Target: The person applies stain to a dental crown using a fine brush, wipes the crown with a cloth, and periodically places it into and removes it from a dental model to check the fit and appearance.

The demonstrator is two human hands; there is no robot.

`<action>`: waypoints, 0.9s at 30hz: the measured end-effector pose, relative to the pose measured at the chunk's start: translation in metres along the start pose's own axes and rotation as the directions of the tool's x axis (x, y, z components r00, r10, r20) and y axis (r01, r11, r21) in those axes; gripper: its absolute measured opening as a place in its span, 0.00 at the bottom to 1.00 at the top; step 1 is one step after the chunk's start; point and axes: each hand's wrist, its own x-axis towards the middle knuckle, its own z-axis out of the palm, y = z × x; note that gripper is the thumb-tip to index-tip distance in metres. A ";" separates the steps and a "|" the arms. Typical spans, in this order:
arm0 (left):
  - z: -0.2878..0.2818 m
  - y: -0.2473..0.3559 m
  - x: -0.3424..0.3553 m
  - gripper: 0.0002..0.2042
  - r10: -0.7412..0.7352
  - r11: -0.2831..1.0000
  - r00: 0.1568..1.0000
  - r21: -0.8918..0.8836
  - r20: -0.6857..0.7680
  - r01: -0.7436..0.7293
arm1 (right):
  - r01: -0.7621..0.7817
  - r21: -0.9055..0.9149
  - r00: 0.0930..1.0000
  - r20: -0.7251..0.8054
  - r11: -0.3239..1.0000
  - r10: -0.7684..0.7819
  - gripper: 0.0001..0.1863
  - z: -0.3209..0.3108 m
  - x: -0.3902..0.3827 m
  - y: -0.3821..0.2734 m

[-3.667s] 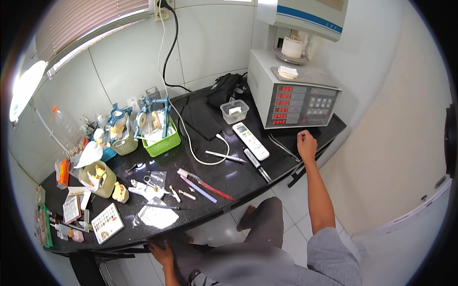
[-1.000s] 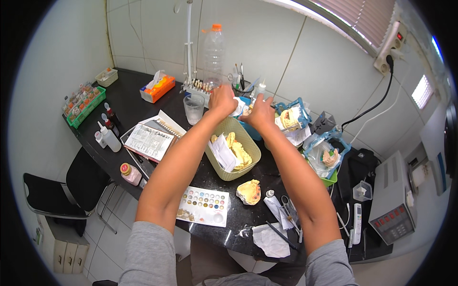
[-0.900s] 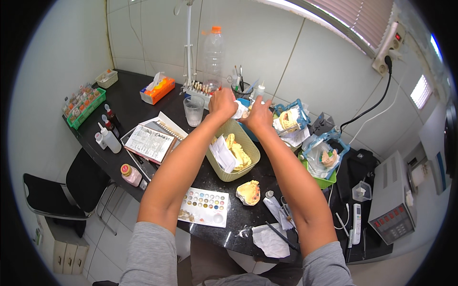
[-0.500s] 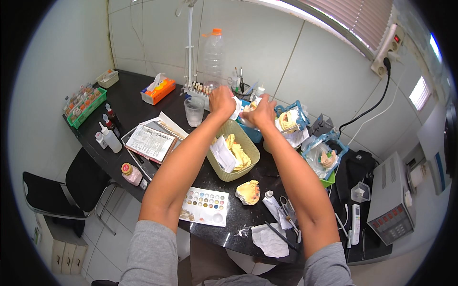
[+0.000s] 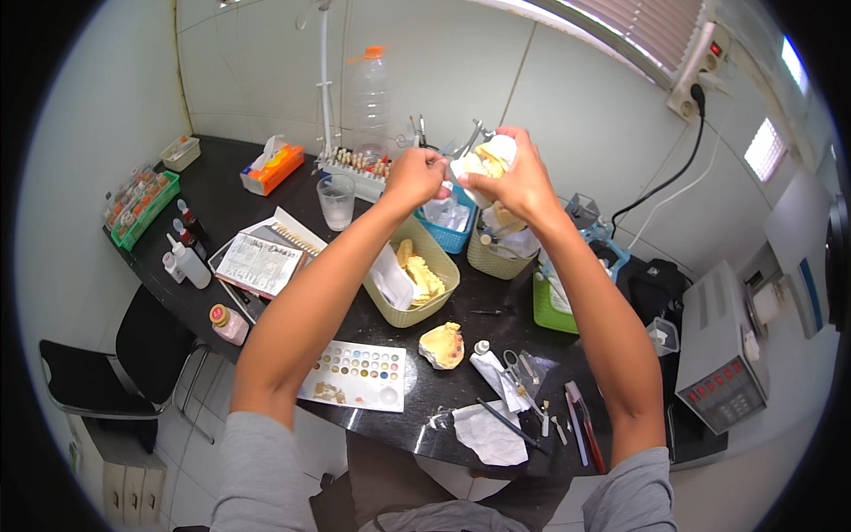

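Observation:
Above the baskets, my right hand (image 5: 525, 184) is closed around a yellow-and-white plaster dental model (image 5: 489, 160) with grey articulator arms sticking up from it. Just left of it, the fingers of my left hand (image 5: 412, 183) are curled together. A bit of white shows by their tips, too small to name. Below both hands stands a blue basket (image 5: 449, 241) with white paper in it. A beige basket (image 5: 379, 304) nearer me holds yellow plaster pieces (image 5: 424, 277) and folded paper (image 5: 390, 277). Another yellow plaster model (image 5: 441, 346) lies on the dark table.
Right of the blue basket are a second beige basket (image 5: 499, 263) and a green one (image 5: 554, 315). A clear cup (image 5: 337, 202) and a tall plastic bottle (image 5: 371, 102) stand left. Nearer me lie a paint palette (image 5: 359, 377), a tube (image 5: 490, 368), scissors and paper (image 5: 490, 434).
My right hand has lifted up and right with the dental model, turning it. My left hand stays near the blue basket. The baskets on the right now show a different arrangement, without the blue-framed model on top.

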 end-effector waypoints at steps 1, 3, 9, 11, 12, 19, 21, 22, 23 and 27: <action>0.004 0.009 -0.013 0.13 -0.017 0.996 0.999 -0.084 0.041 0.021 | 0.077 -0.003 0.997 -0.009 0.997 -0.077 0.51 -0.007 -0.013 0.002; 0.026 0.027 -0.050 0.18 -0.024 0.950 0.979 -0.300 0.202 0.085 | 0.083 0.090 0.997 -0.010 0.993 -0.082 0.47 -0.030 -0.045 0.003; 0.076 0.049 -0.158 0.24 0.099 0.814 0.945 -0.571 0.313 0.103 | 0.062 0.115 0.996 -0.073 0.991 -0.053 0.43 -0.085 -0.143 -0.030; 0.104 0.041 -0.186 0.24 0.050 0.749 0.961 -0.646 0.273 0.145 | 0.091 0.049 0.994 -0.073 0.995 -0.088 0.42 -0.099 -0.177 -0.026; 0.110 0.052 -0.206 0.24 0.049 0.740 0.961 -0.656 0.272 0.148 | 0.069 0.095 0.997 -0.050 0.993 -0.065 0.43 -0.109 -0.191 -0.028; 0.173 0.046 -0.262 0.26 -0.045 0.709 0.936 -0.649 0.349 0.276 | -0.150 0.380 0.985 0.135 0.913 0.106 0.44 -0.166 -0.276 -0.003; 0.187 0.048 -0.267 0.25 -0.042 0.688 0.943 -0.675 0.329 0.266 | -0.131 0.297 0.987 0.128 0.946 0.097 0.40 -0.179 -0.290 0.005; 0.190 0.048 -0.266 0.25 -0.047 0.724 0.938 -0.636 0.343 0.269 | -0.112 0.201 0.987 0.136 0.973 0.085 0.38 -0.187 -0.294 0.010; 0.195 0.046 -0.266 0.24 -0.063 0.747 0.939 -0.608 0.339 0.269 | -0.090 0.104 0.986 0.147 0.991 0.074 0.36 -0.193 -0.297 0.014; 0.205 0.047 -0.247 0.23 -0.022 0.894 0.880 -0.385 0.475 0.230 | -0.067 0.033 0.996 0.068 0.997 0.065 0.32 -0.202 -0.306 0.032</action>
